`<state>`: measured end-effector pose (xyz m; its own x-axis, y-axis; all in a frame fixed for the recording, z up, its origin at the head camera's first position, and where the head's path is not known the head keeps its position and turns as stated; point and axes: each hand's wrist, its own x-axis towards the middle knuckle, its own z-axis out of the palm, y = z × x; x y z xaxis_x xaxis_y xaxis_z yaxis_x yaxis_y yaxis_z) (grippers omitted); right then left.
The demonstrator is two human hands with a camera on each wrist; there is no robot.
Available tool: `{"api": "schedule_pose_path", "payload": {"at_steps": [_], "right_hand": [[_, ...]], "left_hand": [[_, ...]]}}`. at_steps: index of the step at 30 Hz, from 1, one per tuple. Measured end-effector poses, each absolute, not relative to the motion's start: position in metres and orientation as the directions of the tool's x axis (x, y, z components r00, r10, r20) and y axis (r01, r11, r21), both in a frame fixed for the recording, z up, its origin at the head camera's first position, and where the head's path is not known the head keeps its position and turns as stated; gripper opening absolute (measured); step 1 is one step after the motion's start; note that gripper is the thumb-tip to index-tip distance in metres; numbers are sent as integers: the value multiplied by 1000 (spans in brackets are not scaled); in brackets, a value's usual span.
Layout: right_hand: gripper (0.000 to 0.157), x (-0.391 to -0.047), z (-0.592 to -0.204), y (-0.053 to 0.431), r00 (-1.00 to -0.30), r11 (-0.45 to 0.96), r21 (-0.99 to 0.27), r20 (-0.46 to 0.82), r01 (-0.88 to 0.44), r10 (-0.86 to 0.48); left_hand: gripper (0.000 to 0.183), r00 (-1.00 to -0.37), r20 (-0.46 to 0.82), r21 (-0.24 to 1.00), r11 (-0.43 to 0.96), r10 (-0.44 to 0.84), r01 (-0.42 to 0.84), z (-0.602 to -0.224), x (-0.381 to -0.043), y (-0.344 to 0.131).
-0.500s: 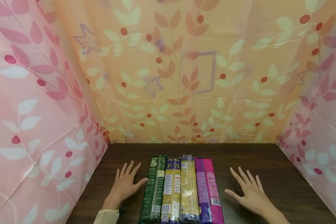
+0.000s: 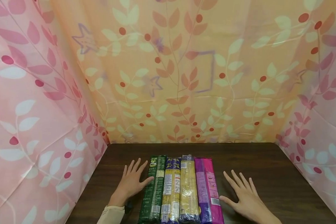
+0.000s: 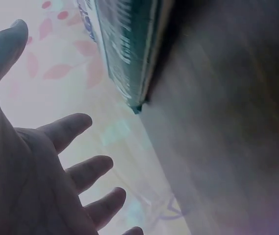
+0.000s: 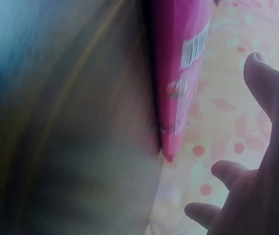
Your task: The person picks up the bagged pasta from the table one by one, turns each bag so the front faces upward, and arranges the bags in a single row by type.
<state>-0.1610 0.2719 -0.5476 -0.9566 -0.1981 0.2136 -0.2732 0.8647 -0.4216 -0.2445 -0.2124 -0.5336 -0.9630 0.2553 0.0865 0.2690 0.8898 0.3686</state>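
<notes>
Side by side on the table lie a green spaghetti packet (image 2: 156, 189), a pasta packet with a purple top (image 2: 171, 189), a clear pasta packet (image 2: 189, 189) and a pink and purple packet (image 2: 209, 189). My left hand (image 2: 131, 182), fingers spread, hovers at the green packet's left side, its thumb over that packet in the head view. My right hand (image 2: 245, 197) is likewise spread beside the pink packet, thumb tip near its edge. In the left wrist view the green packet (image 3: 129, 49) stands apart from the fingers; in the right wrist view the pink packet (image 4: 178, 88) does too.
The dark wooden table (image 2: 282, 180) has its far edge against a yellow leaf-patterned curtain (image 2: 240, 109). Pink patterned curtains close in on the left (image 2: 44, 124) and the right (image 2: 324, 133).
Both hands have moved inward toward the row of packets, the left to the right and the right to the left. The packets keep their places.
</notes>
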Motion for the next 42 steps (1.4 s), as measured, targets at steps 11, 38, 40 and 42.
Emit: {"api": "schedule_pose_path", "payload": {"at_steps": [11,38,40,42], "right_hand": [[93,-149,-550,257,-939,847,-420,250,-326,-238],[101,-132,-571,237,-918,808,-441,255,-391,-305],[101,-131,-572,237,-920,802,-455,243,-388,-307],[102,-131,-573,237,-919,797,-461,238,-391,-313]], "left_hand": [[87,-943,96,358,873,318,330,-528,-255,-187],[89,-878,62,259,842,474,473,-520,-277,-122],[90,-872,66,254,837,486,485,-520,-279,-117],[89,-864,70,255,829,498,498,-519,-281,-112]]}}
